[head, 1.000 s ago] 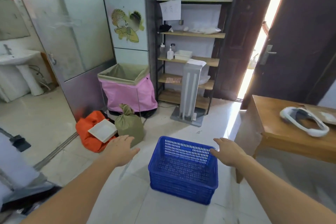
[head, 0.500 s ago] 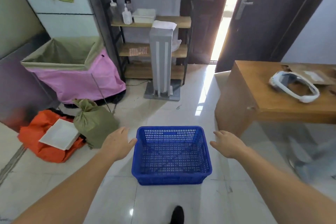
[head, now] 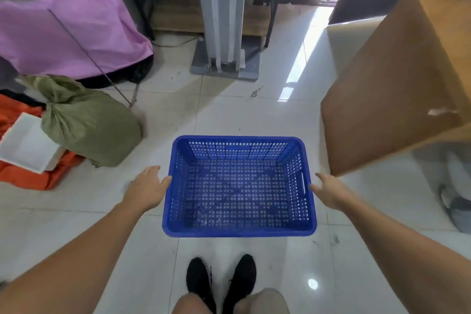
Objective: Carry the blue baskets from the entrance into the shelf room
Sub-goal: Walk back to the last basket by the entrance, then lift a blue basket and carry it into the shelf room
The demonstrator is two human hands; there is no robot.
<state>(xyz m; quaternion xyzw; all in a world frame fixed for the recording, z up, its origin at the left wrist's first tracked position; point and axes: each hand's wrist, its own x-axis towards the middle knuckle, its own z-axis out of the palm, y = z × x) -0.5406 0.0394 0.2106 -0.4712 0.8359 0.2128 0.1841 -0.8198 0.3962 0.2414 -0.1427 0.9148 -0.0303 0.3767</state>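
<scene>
The blue basket sits empty on the white tiled floor just ahead of my black shoes. My left hand is spread open, its thumb touching the basket's left rim. My right hand is open too, fingertips at the right rim, gripping nothing. A tied green sack lies to the left, a wooden table to the right.
</scene>
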